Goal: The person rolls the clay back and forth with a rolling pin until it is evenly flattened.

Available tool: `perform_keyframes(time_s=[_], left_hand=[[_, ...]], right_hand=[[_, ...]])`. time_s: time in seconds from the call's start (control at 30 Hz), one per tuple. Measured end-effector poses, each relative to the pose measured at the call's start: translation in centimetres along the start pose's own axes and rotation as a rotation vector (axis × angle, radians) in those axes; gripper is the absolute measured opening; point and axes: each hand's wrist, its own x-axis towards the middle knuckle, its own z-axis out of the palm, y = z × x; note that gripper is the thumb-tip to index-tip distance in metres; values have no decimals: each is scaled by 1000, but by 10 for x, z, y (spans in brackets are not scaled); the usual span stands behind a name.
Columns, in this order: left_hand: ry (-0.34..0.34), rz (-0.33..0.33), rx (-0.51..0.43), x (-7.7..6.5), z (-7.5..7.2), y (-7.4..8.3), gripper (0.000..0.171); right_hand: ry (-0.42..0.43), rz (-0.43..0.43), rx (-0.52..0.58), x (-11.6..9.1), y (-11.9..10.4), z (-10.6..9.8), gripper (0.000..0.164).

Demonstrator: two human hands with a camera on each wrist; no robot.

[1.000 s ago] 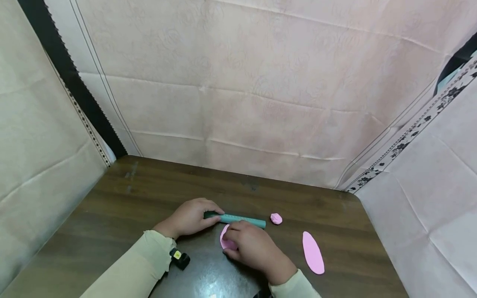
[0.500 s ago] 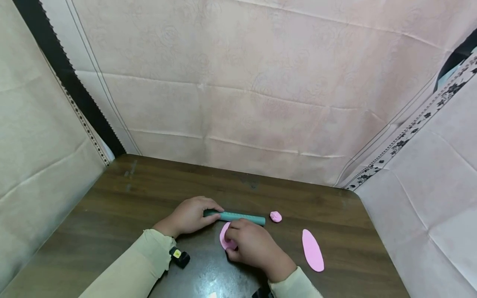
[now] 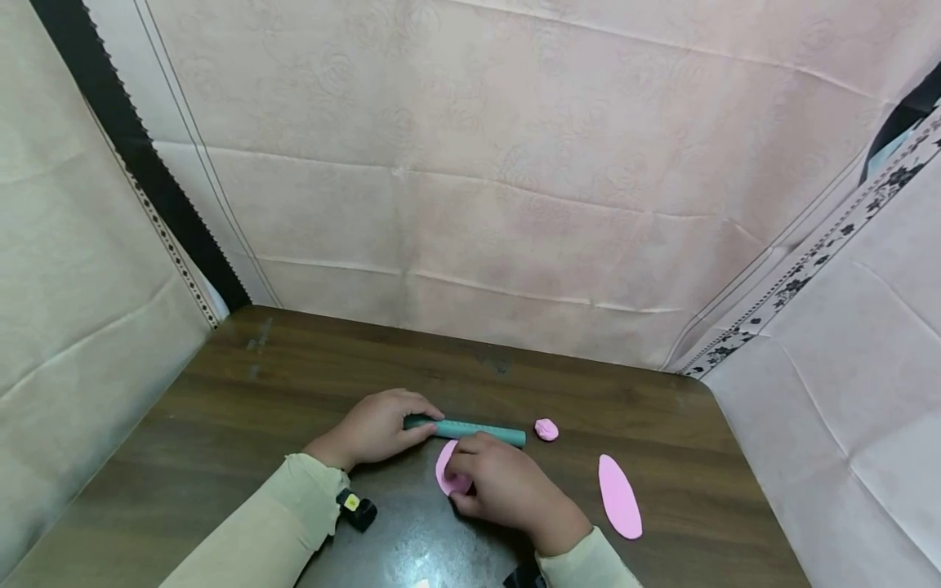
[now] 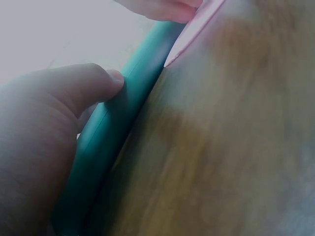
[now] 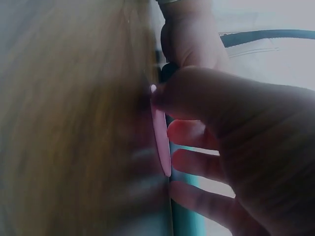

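Near the middle of the table, my left hand (image 3: 378, 426) holds the left part of a teal rolling rod (image 3: 485, 433), with thumb and fingers on either side of it. In the left wrist view the thumb lies against the rod (image 4: 113, 113). Just in front of the rod, a flat pink clay piece (image 3: 444, 472) lies on the table. My right hand (image 3: 507, 482) pinches its right side with curled fingers and thumb, hiding part of it. The right wrist view shows that piece (image 5: 161, 137) edge-on, thumb at one end and fingertips close along its upper face.
A small crumpled pink clay lump (image 3: 546, 429) sits beyond the rod's right end. Farther right lies a long flat pink oval (image 3: 620, 496). The brown wooden table (image 3: 294, 384) is bounded by pale cloth walls (image 3: 478, 204) at the back and both sides.
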Motion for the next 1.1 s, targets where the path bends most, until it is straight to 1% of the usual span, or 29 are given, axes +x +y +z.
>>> perform_keyframes(time_s=[0.1, 0.2, 0.33, 0.43, 0.6, 0.8, 1.0, 1.1], left_hand=[[8, 10, 7, 0, 1, 0, 19], [4, 5, 11, 1, 1, 0, 19], [-7, -7, 5, 1, -1, 1, 19], [-9, -8, 1, 1, -1, 2, 20], [-9, -18, -2, 1, -1, 1, 20], [0, -17, -5, 0, -1, 1, 19], [5, -14, -3, 0, 1, 0, 19], [8, -11, -2, 0, 1, 1, 18]], right_hand=[[33, -24, -35, 0, 1, 2, 14], [53, -27, -34, 0, 1, 2, 16], [38, -24, 6, -1, 0, 2, 17], [29, -23, 6, 0, -1, 2, 18], [50, -20, -37, 1, -1, 4, 20], [81, -62, -70, 3, 1, 6, 24], [47, -82, 5, 0, 1, -1, 25], [41, -73, -9, -1, 3, -1, 25]])
